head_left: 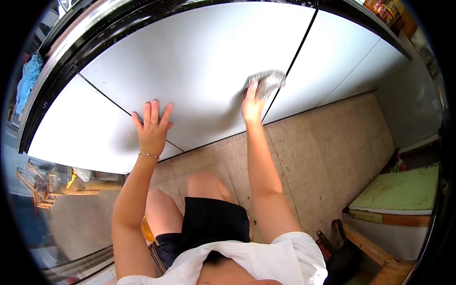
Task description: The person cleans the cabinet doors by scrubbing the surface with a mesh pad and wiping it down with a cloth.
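Hands (153, 127) (253, 108) on white panels (190, 61) | right gripping grey cloth (270, 83) | tiled floor (327, 137)

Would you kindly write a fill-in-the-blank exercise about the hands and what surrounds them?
The crumpled grey cloth is held in the person's ____ hand.
The left hand, fingers spread on the glossy white panels, has a thin ____ around its wrist.
The fluffy light-blue cloth is near the picture's ____ edge.
The flat surface at lower right is coloured pale ____.

Missing words: right; bracelet; left; green.
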A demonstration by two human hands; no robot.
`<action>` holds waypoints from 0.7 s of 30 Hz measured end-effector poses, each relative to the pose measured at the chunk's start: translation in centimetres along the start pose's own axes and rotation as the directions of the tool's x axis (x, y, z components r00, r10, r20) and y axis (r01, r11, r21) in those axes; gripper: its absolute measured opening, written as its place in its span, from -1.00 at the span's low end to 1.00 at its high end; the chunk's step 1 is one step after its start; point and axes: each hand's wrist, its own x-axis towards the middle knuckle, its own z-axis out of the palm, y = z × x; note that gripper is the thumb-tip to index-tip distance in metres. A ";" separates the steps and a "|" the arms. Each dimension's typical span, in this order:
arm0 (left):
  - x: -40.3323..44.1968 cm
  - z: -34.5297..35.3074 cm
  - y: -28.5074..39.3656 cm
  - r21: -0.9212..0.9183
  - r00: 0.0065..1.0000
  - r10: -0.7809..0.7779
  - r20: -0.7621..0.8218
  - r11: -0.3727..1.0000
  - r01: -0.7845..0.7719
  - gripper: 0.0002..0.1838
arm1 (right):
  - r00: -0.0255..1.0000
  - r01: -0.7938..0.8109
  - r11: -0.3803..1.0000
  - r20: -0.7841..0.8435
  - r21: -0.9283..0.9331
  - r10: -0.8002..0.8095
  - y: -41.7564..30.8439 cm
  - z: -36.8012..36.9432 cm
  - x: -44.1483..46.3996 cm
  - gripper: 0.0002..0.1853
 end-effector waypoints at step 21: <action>-0.2 -1.0 -0.1 -0.124 0.997 -0.058 0.046 0.990 0.064 -0.26 | 0.684 0.717 0.643 0.451 -0.268 -0.574 -8.7 5.1 -3.0 -0.15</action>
